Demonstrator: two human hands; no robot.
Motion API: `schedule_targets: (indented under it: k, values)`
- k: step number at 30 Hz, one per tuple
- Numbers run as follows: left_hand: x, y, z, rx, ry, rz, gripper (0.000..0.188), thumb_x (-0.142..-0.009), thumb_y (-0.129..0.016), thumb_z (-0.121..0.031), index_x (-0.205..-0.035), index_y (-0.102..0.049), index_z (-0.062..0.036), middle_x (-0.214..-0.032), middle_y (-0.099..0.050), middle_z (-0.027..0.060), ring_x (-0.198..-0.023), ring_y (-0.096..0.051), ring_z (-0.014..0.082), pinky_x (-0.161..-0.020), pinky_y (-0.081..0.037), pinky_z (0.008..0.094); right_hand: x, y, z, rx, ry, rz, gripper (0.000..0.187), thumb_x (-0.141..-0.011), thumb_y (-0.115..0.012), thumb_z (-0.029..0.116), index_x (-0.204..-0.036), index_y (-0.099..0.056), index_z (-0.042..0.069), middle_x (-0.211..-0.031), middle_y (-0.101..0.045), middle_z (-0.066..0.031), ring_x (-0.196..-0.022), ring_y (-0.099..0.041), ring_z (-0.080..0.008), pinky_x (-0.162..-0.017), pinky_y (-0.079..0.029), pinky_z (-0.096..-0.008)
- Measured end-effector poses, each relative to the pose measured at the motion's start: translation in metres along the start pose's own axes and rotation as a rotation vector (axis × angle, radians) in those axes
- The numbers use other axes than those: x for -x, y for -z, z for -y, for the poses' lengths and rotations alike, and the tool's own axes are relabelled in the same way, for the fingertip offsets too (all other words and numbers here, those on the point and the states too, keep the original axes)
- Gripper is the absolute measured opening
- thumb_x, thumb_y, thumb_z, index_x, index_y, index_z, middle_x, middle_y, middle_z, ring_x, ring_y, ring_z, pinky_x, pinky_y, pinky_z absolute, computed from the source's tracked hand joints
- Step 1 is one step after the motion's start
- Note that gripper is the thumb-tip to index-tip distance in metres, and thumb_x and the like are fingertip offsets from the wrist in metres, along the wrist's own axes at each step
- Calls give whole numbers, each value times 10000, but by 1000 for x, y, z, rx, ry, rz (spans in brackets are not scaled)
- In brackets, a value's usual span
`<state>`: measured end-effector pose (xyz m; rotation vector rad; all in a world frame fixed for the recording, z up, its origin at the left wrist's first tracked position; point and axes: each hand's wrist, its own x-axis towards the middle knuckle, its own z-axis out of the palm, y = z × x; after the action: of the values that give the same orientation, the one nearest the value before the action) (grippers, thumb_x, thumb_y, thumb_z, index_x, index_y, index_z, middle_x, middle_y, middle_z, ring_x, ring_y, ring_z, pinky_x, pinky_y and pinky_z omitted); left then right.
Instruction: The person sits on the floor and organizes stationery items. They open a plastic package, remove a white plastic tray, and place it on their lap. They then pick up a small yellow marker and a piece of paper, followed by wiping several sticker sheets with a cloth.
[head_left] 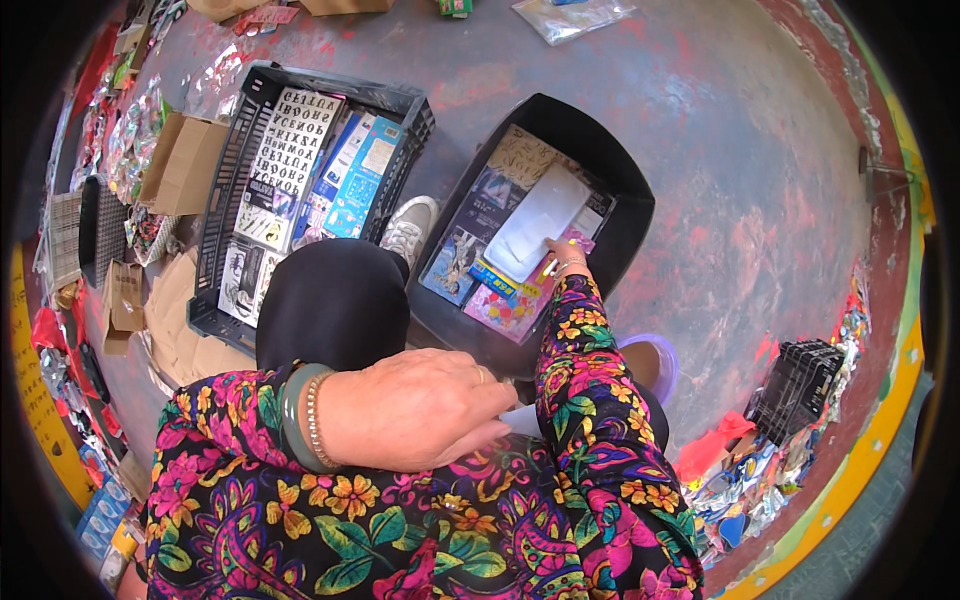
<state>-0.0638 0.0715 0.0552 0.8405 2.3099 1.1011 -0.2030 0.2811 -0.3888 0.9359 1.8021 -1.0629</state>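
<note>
My right hand [567,256] reaches down into a black plastic bin [628,200], its fingers closed at the lower right corner of a whitish, see-through plastic packet [538,222]. Under and around that packet lie flat printed sheets: a tan one [520,155], a dark purple one [492,198] and a pink one [508,308]. A narrow blue and yellow pack [494,280] sits beside the packet's near end. My left hand [412,408] is held before my body with curled fingers. A white piece [522,420] shows by its fingertips; whether it is held is unclear.
Left of my knee stands a black slatted crate [222,210] with letter sheets [290,150] and blue packs [370,160]. Cardboard boxes [183,165] and heaped packets line the left. At right are a purple-rimmed tub [665,365] and a dark crate [797,388].
</note>
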Motion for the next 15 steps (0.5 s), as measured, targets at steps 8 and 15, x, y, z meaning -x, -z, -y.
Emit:
schedule_targets:
  k: [8, 15]
  values:
    - [-5, -1, -1, -2, 23, 3, 295, -799, -633, -192, -1013, -559, -3, -722, -578, 133, -708, -582, 297, -640, -479, 385, 13, -15, 13, -241, 286, 138, 298, -706, -745, 224, -921, -625, 56, -704, -580, -25, -599, -535, -148, -554, -424, -316]
    - [-4, 2, -2, 9, 23, 2, 298, -802, -628, -195, -1023, -554, -9, -722, -577, 133, -705, -581, 299, -635, -477, 384, 17, -36, 49, -221, 395, 201, 212, -714, -727, 91, -818, -544, 69, -615, -501, 5, -510, -454, -115, -474, -362, -264]
